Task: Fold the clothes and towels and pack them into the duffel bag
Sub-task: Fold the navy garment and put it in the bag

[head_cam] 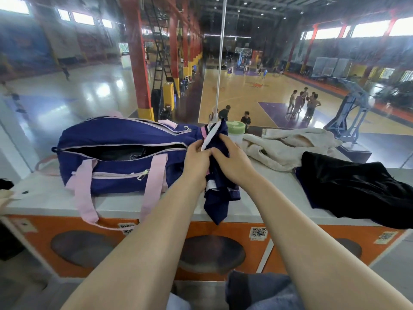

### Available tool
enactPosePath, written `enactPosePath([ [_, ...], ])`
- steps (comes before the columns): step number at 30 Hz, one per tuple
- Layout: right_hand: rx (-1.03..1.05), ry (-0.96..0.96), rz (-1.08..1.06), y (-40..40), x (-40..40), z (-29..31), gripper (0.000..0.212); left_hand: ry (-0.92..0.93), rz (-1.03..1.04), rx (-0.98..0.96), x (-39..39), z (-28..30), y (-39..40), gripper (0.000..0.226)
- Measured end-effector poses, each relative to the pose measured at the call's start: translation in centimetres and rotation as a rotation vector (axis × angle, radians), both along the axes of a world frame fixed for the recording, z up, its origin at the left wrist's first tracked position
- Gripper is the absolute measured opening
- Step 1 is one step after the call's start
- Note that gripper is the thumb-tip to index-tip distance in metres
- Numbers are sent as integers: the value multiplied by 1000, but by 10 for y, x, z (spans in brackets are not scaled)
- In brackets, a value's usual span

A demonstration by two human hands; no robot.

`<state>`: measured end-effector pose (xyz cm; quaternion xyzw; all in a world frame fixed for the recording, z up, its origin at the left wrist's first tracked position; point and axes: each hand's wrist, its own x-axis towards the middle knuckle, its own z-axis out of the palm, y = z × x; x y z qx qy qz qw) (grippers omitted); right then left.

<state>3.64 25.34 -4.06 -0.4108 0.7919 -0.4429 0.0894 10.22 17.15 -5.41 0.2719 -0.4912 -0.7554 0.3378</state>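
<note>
A navy duffel bag with pink straps lies on the white ledge, its top zip open and dark inside. Just right of it, my left hand and my right hand both grip a navy garment with white trim, held upright between them; its lower end hangs over the ledge's front edge. A crumpled cream towel lies further right at the back. A black garment is spread at the right end of the ledge.
A green-lidded bottle stands behind the navy garment. Glass runs along the ledge's far side, with a basketball court and players below. Orange panels with QR stickers face me under the ledge. A small dark item lies at the far left.
</note>
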Motion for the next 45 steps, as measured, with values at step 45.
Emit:
enactPosePath([
  [45,73,154,21,-43,67,29,51,-365,231,-61,144,3,-114,44],
])
